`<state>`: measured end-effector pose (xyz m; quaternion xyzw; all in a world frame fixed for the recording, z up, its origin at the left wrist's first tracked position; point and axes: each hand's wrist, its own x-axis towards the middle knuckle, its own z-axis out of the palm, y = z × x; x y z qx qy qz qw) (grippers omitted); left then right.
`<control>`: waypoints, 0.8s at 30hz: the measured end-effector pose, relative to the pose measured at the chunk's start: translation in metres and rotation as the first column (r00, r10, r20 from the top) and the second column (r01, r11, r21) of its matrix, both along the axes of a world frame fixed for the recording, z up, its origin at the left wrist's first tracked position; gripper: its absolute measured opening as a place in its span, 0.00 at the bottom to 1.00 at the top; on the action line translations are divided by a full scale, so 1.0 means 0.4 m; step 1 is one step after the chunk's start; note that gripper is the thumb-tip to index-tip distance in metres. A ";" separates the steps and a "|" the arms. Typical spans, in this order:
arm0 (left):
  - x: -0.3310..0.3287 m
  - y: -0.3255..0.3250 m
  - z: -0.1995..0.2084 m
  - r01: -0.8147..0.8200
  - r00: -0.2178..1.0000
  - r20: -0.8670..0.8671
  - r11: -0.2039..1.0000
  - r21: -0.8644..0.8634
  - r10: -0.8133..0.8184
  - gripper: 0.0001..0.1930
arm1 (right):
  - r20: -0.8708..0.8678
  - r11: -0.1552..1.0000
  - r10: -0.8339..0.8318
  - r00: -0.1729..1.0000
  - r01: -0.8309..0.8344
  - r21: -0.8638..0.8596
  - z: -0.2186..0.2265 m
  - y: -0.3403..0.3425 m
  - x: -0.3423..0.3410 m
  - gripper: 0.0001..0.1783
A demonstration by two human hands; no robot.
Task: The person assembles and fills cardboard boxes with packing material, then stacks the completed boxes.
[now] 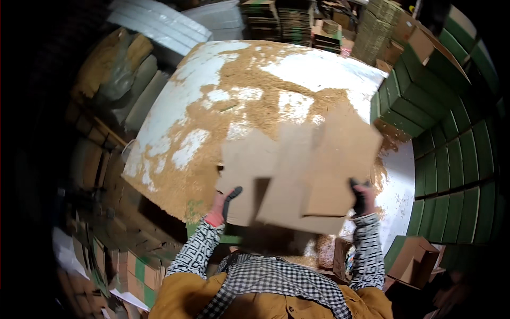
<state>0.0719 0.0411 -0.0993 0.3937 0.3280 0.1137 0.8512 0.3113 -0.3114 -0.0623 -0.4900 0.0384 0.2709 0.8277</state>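
Observation:
Plain brown cardboard (289, 183), in overlapping flat panels, is held up in front of me over the near part of the table. I cannot tell whether it is one folded box or several sheets. My left hand (223, 204), in a pink and dark glove, is closed on its left edge, thumb on top. On the opposite edge, my right hand (363, 198), gloved alike, is closed too; its fingertips are partly hidden and blurred. The uppermost panel (340, 165) leans toward the right hand. Beyond the cardboard, loose brown shavings (255, 80) cover much of the white table (313, 69).
Green boxes (446, 165) are stacked along the right side, with an open box (435, 58) on top. A smaller open carton (411, 260) stands at the lower right. Flattened cartons (138, 274) lie at the lower left. Stuffed sacks (119, 74) and stacked cardboard (295, 24) stand behind.

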 end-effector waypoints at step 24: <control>-1.147 0.130 0.135 -0.921 0.388 0.250 0.386 0.059 0.887 0.16 | 0.595 0.636 0.726 0.345 -0.665 -0.391 0.032 0.880 -0.728 0.33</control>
